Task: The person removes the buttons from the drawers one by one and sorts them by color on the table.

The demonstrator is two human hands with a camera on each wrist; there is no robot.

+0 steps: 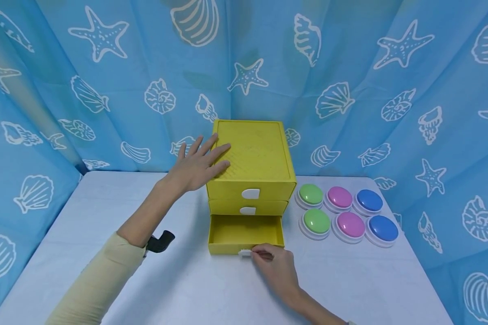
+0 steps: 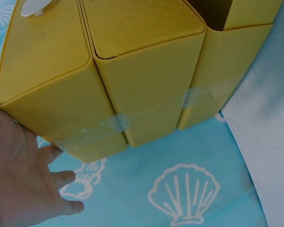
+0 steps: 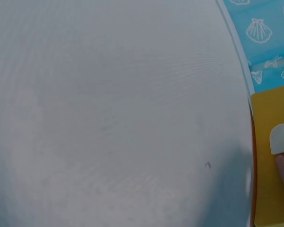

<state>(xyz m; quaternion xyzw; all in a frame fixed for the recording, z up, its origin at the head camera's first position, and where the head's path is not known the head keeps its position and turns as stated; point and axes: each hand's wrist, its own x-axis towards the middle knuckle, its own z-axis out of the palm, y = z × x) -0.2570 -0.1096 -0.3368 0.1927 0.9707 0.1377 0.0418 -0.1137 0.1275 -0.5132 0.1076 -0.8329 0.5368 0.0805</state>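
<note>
A yellow three-drawer unit (image 1: 252, 151) stands at the back middle of the white table. My left hand (image 1: 195, 167) rests with spread, straight fingers on the left edge of its top; in the left wrist view this hand (image 2: 19, 175) lies along the unit's side (image 2: 151, 90). The bottom drawer (image 1: 227, 248) is pulled out, its yellow inside floor showing. At its front, my right hand (image 1: 278, 271) pinches the white handle (image 1: 245, 253) between thumb and curled fingers. The right wrist view catches this handle (image 3: 280, 139) and part of the fingers. Both upper drawers are closed.
Right of the unit stand two rows of round push buttons on white bases: green (image 1: 316, 221), pink (image 1: 350, 224) and blue (image 1: 383, 228). A blue curtain (image 1: 268, 45) with white shells and starfish hangs behind and beside the table (image 1: 179, 289). A black strap (image 1: 161, 241) shows at my left wrist.
</note>
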